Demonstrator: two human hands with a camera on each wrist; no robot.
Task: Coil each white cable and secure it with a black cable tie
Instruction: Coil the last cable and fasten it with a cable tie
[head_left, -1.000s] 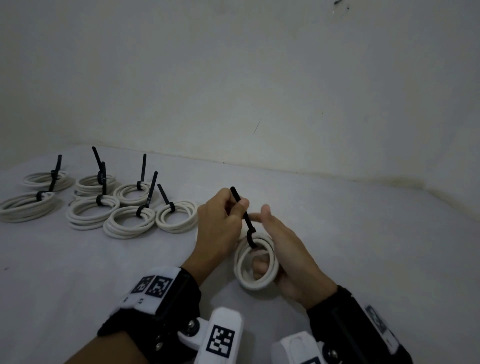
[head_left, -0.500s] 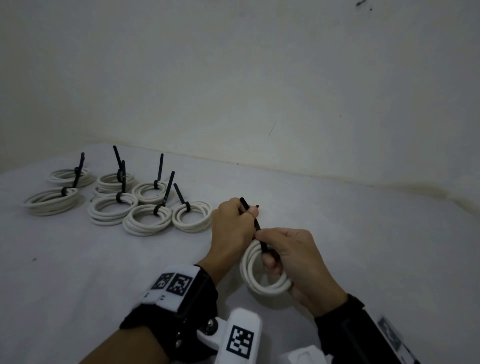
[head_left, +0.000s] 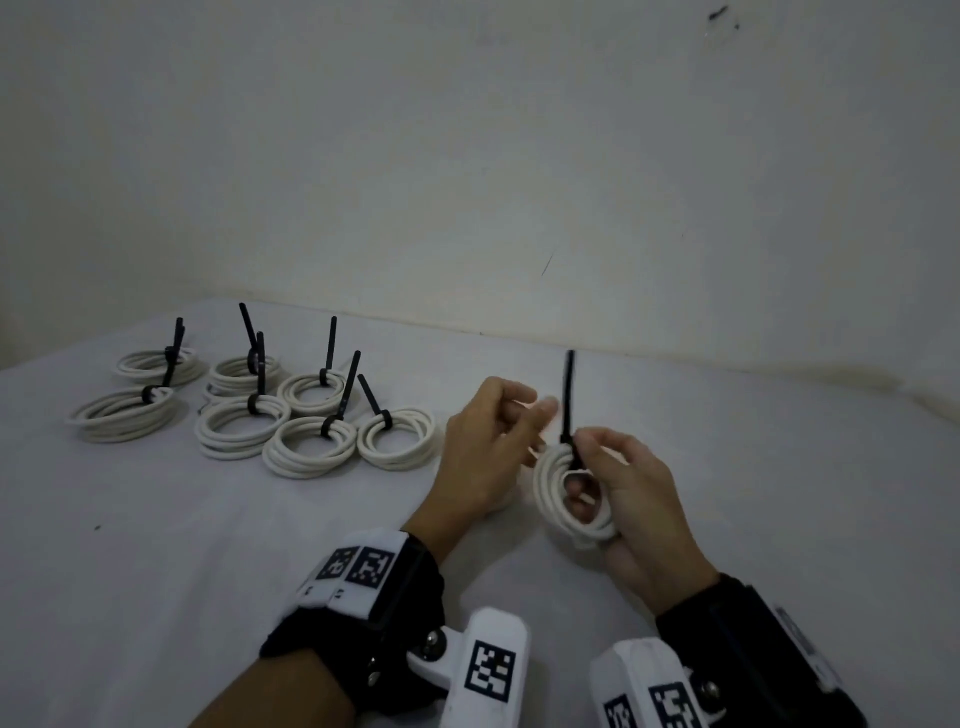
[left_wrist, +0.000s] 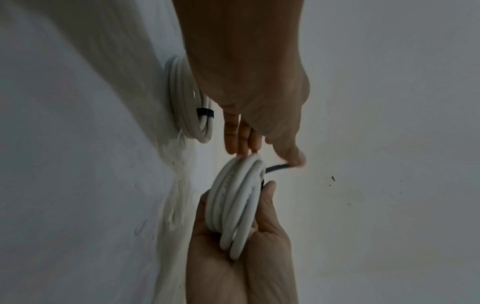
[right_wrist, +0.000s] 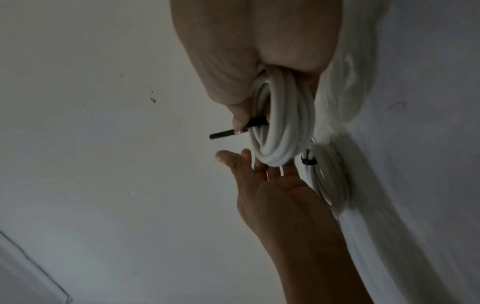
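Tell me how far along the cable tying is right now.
Done: seven tied coils lie on the white surface, each with a black tie tail standing up. In hand: the right hand holds an eighth coil upright, its cable tie looped on, while the left hand is open beside it. Left: setting it with the rest; no loose cables are in view.

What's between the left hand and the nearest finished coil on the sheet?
Nothing: in the head view only bare sheet separates the left hand from the nearest finished coil.
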